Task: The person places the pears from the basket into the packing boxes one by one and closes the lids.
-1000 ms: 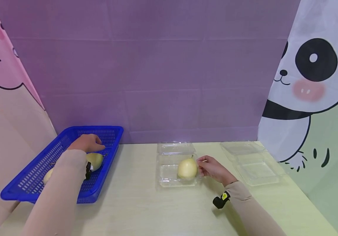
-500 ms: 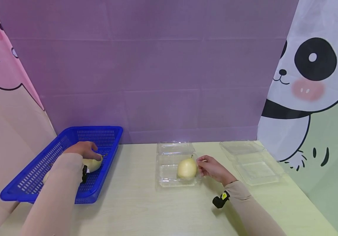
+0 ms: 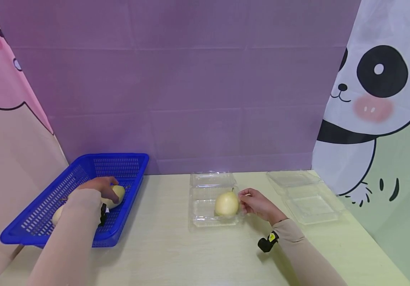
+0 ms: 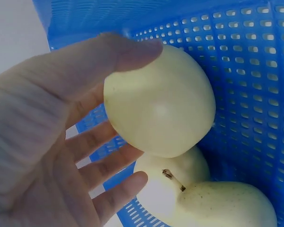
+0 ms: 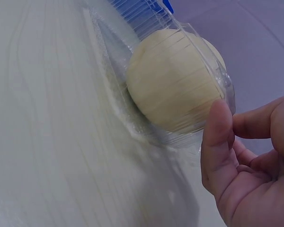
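Observation:
In the blue plastic basket [image 3: 138, 171], my left hand [image 3: 99, 186] grips a pale yellow-green pear [image 4: 165, 104], the thumb over its upper side and the fingers along the other. Beneath that pear lie more pears [image 4: 227, 203], one showing its stem. My right hand [image 3: 258, 204] pinches the right edge of a clear plastic clamshell box [image 3: 202, 206] between thumb and fingertips. One pear [image 3: 227, 204] sits in the box's right half, stem up, and the lid lies back behind it. The sleeve covers part of the basket's contents in the head view.
A second clear clamshell box [image 3: 312, 204] lies unfolded to the right on the pale wooden table [image 3: 169, 254]. A purple cloth [image 3: 197, 99] hangs behind the table. Printed cartoon panels stand at both sides.
My left hand has come down from above the pear in the basket and now holds it, with the pear shifted slightly. The right hand and the box have stayed put.

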`<state>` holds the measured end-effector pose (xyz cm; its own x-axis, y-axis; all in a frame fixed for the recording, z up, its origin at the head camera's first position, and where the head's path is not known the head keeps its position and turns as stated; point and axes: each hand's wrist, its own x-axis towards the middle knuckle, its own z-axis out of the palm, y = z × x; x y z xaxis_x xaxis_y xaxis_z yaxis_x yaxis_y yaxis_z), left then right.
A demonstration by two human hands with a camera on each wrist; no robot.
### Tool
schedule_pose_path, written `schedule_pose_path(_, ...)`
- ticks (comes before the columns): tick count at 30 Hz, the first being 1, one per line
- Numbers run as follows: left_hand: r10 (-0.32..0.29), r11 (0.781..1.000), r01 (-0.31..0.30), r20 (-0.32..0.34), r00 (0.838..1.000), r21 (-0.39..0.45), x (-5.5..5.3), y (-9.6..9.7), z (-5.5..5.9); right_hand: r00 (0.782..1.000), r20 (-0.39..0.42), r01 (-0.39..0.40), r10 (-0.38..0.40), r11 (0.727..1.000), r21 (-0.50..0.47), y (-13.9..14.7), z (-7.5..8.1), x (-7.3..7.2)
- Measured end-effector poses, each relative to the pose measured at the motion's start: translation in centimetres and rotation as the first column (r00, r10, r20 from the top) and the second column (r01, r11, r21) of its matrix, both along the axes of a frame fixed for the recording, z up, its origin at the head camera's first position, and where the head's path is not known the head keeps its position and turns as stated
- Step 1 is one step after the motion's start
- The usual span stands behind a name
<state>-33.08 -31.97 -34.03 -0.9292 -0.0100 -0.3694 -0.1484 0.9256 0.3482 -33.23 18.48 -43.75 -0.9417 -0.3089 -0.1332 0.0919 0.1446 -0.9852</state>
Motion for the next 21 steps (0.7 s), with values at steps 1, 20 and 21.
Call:
schedule_pose_path(1,0.009,1.000,-0.009,-0.002,1.000,0.009,-0.02,-0.05,-0.09,1.000,0.000,0.000,0.000,1.000,0.000,0.02,0.01,0.00)
schedule_pose_path(20,0.027,1.000,-0.026,-0.029,0.999,0.011,-0.02,0.17,-0.80,1.000,-0.014,-0.005,0.005,1.000,-0.012,-0.01,-0.21,-0.06)
schedule_pose_path(21,0.025,1.000,-0.025,-0.033,0.999,0.013,-0.03,0.16,-0.86,1.000,-0.012,-0.003,0.003,1.000,-0.013,-0.04,-0.20,-0.03)
